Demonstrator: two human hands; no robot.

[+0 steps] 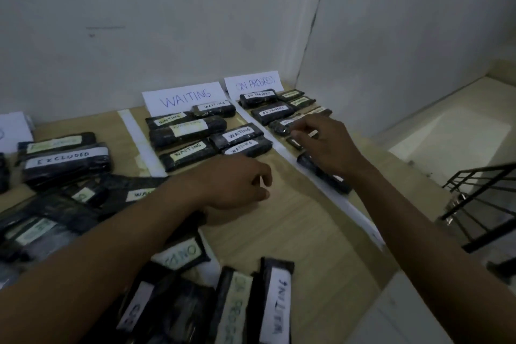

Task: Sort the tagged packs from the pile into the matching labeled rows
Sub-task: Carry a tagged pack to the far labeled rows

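Black wrapped packs with handwritten tags lie on a wooden table (293, 232). Rows sit under paper signs: WAITING (181, 98) and ON PROGRESS (252, 84). An EXCLUDED pack (67, 160) lies at the left. The unsorted pile (223, 301) spreads along the near edge and the left. My right hand (326, 145), wearing a ring, reaches into the ON PROGRESS row, its fingertips resting on a small pack (293, 144) that is mostly hidden. Another pack (324, 173) lies under that wrist. My left hand (237, 184) hovers just in front of the WAITING packs (245, 148), fingers loosely curled and holding nothing.
White paper strips (139, 142) (343, 204) divide the rows. White walls close the back and the right corner. Beyond the table's right edge the floor drops to a stairwell with a black railing (488, 204).
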